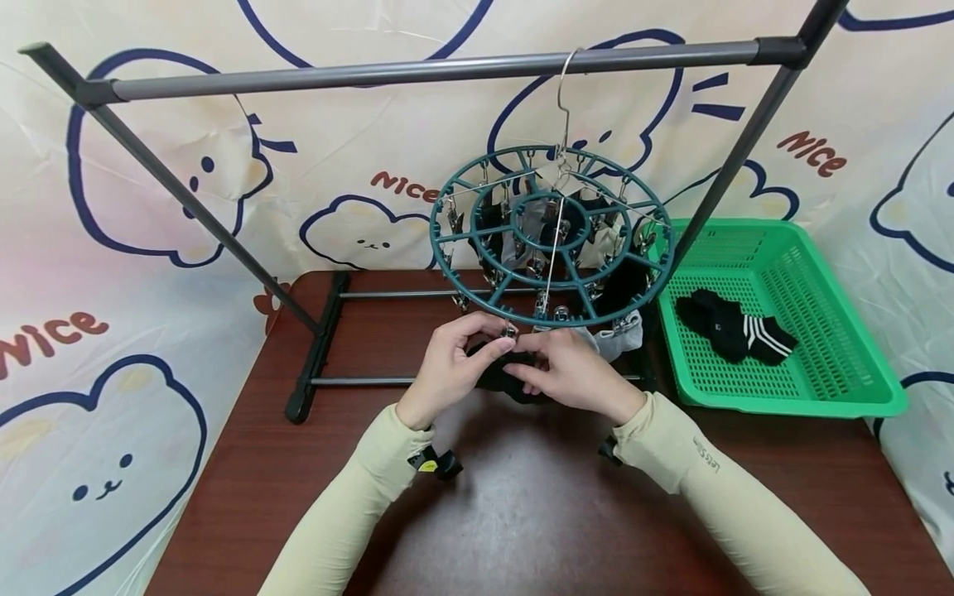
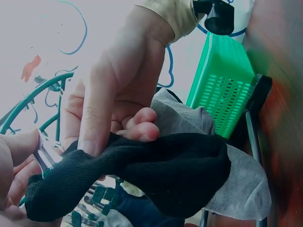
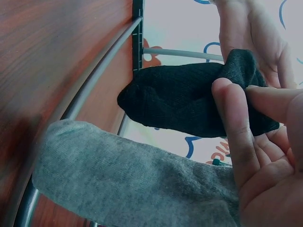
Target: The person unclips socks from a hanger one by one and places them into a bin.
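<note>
My left hand (image 1: 464,356) pinches a small metal clip (image 2: 46,152) below the front rim of the round green drying hanger (image 1: 555,319). My right hand (image 1: 572,370) pinches a black sock (image 3: 175,99) between thumb and finger near its cuff, and the rest of the sock sticks out sideways. In the left wrist view the clip touches or nearly touches the sock's cuff; whether it grips the fabric is unclear. Just beside hangs a grey sock (image 3: 128,170), close to the right hand. Fingertips partly hide the clip in the head view.
The hanger hangs by its hook from a grey metal bar (image 1: 447,70), with several clips and dark and grey socks beneath. To the right, a green basket (image 1: 827,331) holds black socks (image 1: 734,327), some white-striped. The rack's foot (image 1: 316,356) stands on the brown table (image 1: 522,513).
</note>
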Tool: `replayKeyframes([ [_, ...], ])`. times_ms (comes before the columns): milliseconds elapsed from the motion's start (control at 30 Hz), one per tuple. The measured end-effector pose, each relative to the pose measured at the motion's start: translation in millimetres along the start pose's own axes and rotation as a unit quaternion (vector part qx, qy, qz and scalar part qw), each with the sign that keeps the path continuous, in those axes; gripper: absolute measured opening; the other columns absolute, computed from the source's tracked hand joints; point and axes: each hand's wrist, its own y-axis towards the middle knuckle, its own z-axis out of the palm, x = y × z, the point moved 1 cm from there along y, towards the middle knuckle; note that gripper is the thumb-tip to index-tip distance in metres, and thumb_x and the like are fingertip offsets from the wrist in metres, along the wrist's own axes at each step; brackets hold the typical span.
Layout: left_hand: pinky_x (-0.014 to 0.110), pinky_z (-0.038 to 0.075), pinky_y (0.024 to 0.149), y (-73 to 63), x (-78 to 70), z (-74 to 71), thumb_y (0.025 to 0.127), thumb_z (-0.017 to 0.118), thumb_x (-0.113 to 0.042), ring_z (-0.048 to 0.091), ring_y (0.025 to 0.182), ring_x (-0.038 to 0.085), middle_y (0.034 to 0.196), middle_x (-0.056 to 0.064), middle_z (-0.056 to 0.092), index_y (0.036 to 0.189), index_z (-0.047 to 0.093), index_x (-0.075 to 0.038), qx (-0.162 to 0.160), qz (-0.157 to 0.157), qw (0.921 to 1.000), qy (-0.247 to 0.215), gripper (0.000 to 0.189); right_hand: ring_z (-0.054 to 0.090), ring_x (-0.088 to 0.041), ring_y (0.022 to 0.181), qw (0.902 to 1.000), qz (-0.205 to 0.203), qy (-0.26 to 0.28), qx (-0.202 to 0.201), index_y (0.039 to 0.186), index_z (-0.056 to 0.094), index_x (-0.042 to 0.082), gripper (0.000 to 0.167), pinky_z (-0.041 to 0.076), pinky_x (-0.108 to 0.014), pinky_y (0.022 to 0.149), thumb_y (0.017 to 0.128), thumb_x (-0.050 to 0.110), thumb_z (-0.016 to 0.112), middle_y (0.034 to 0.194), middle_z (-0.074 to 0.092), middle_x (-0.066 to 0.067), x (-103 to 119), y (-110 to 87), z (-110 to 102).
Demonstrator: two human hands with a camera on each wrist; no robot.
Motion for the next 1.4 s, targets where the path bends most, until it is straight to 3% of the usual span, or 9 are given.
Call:
replayKeyframes([
  [233,0.03,0.057,0.089,0.0,-0.3,2.8,0.096,0.072,-0.006,0.068,0.098,0.015,0.104,0.01,0.075,0.108,0.075,-0.005,-0.013,0.004,0.9999,-0.006,0.012,0.07,-0.014,0.062,1.0,-0.009,0.001,0.004,0.12,0.074,0.011,0.023,0.056,-0.025,0.058,0.098,0.017,0.072,0.074,0.071,0.006,0.3,-0.7,-0.2],
  [467,0.03,0.054,0.09,1.1,-3.2,4.4,0.095,0.074,-0.006,0.068,0.1,0.016,0.102,0.009,0.076,0.105,0.076,-0.006,-0.029,0.017,0.9994,-0.001,0.01,0.068,-0.002,0.06,0.9995,-0.021,0.005,0.022,0.11,0.076,0.012,0.014,0.058,-0.023,0.06,0.097,0.016,0.075,0.081,0.073,0.003,-1.5,1.3,1.3],
  [733,0.032,0.054,0.093,3.1,-4.3,2.4,0.096,0.073,-0.008,0.067,0.101,0.017,0.103,0.01,0.075,0.109,0.075,-0.005,-0.005,-0.012,0.9999,0.002,0.013,0.068,-0.003,0.06,0.9989,-0.03,0.005,0.037,0.103,0.075,0.011,0.008,0.057,-0.022,0.06,0.096,0.016,0.075,0.076,0.072,0.004,0.8,1.2,1.3],
  [1067,0.036,0.053,0.096,3.9,-4.0,1.6,0.096,0.073,-0.007,0.067,0.104,0.019,0.104,0.011,0.075,0.11,0.074,-0.005,-0.008,-0.013,0.9999,0.002,0.014,0.067,0.0,0.06,0.9983,-0.032,0.001,0.049,0.11,0.075,0.009,0.015,0.057,-0.022,0.059,0.097,0.017,0.074,0.076,0.073,0.005,0.5,-1.8,3.0],
  [1400,0.05,0.055,0.091,3.9,-2.2,-0.1,0.096,0.072,-0.009,0.067,0.104,0.018,0.106,0.008,0.075,0.111,0.074,-0.008,-0.016,-0.009,0.9998,0.01,0.015,0.066,0.002,0.06,0.9978,-0.041,-0.012,0.051,0.101,0.075,0.018,0.005,0.056,-0.022,0.059,0.098,0.02,0.074,0.072,0.071,0.01,3.2,-8.3,1.5],
])
